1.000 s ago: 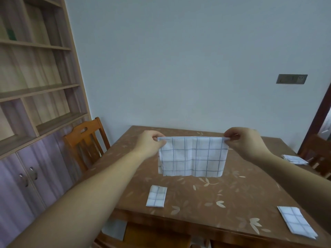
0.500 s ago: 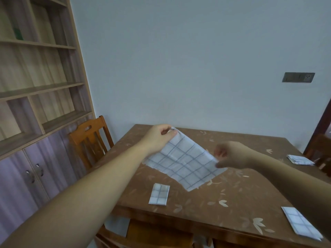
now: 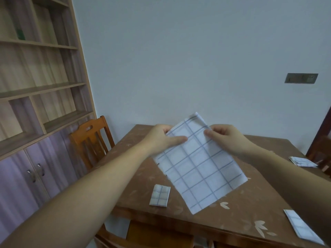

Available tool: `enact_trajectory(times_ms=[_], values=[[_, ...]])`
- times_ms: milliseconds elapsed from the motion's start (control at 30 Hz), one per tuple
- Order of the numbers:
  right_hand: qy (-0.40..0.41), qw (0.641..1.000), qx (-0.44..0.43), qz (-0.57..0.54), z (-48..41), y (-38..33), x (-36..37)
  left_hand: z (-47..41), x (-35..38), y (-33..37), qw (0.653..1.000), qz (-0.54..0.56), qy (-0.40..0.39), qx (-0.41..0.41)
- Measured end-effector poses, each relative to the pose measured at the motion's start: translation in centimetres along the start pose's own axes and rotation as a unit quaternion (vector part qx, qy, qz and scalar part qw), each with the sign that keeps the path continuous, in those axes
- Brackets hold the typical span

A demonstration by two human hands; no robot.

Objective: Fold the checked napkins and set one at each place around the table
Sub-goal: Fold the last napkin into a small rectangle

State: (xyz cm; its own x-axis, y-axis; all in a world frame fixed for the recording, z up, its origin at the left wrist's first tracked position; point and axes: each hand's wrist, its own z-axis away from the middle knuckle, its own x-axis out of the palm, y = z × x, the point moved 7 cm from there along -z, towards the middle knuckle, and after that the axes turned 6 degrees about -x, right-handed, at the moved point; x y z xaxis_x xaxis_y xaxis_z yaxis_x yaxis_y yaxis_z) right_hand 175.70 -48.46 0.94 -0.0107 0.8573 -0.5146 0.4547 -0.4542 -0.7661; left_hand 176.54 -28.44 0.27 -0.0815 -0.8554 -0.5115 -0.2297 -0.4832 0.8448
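Note:
I hold a white checked napkin (image 3: 198, 165) in the air above the brown table (image 3: 232, 203); it hangs slanted down to the right. My left hand (image 3: 162, 138) pinches its upper left edge and my right hand (image 3: 227, 138) pinches the upper right edge. A small folded napkin (image 3: 160, 195) lies on the table near the front left. Another folded napkin (image 3: 300, 227) lies at the front right, partly behind my right forearm. A third folded napkin (image 3: 302, 161) rests at the right edge.
A wooden chair (image 3: 91, 138) stands at the table's left side, in front of a shelf unit with cupboard doors (image 3: 34, 174). Another chair (image 3: 143, 237) is tucked under the near edge. A dark door frame (image 3: 320, 138) rises at the right.
The napkin was stretched flat between both hands a second ago. It has since swung into a slant, and my hands have come closer together at its top end.

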Motion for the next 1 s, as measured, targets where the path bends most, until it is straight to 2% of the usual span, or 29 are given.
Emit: enact_trajectory(times_ms=[133,200,267,333,367,400,533,633,700,767,833,900,1000], values=[[0.084,0.996,0.002,0.025,0.1,0.7,-2.2,0.4,-0.3,-1.0,0.999,0.037,-0.014,-0.037],[0.1,0.992,-0.015,0.075,0.3,0.6,-2.3,-0.3,-0.4,-1.4,0.991,0.127,0.015,-0.04],[0.136,0.986,-0.029,0.093,0.5,0.4,-2.5,-1.0,-0.4,-2.1,0.948,0.305,0.056,-0.067],[0.183,0.98,-0.03,0.078,0.7,0.4,-2.9,-1.5,0.8,-2.5,0.887,0.449,0.02,-0.104],[0.204,0.977,-0.027,0.061,0.7,0.5,-3.1,-1.5,1.7,-2.7,0.87,0.475,-0.011,-0.127],[0.223,0.974,-0.023,0.044,0.8,0.6,-3.3,-1.4,2.5,-2.7,0.87,0.47,-0.042,-0.144],[0.271,0.962,-0.008,0.038,0.9,1.4,-4.1,-1.3,4.9,-3.4,0.922,0.343,-0.122,-0.129],[0.266,0.963,0.024,0.031,1.1,2.2,-4.1,-1.4,5.2,-3.1,0.948,0.286,-0.1,-0.103],[0.221,0.972,0.066,-0.05,1.2,3.2,-3.7,-1.5,4.9,-3.0,0.952,0.28,-0.084,-0.094],[0.111,0.974,0.128,-0.15,1.2,4.5,-2.3,-1.7,4.6,-3.1,0.955,0.274,-0.067,-0.09],[0.017,0.969,0.168,-0.183,1.6,5.3,-1.2,-1.9,4.2,-3.4,0.954,0.28,-0.044,-0.093],[-0.008,0.968,0.175,-0.181,1.8,5.9,-0.8,-2.0,4.0,-3.8,0.949,0.299,-0.036,-0.097],[0.009,0.968,0.162,-0.191,1.6,6.1,-1.0,-2.1,4.0,-4.0,0.947,0.304,-0.042,-0.097]])
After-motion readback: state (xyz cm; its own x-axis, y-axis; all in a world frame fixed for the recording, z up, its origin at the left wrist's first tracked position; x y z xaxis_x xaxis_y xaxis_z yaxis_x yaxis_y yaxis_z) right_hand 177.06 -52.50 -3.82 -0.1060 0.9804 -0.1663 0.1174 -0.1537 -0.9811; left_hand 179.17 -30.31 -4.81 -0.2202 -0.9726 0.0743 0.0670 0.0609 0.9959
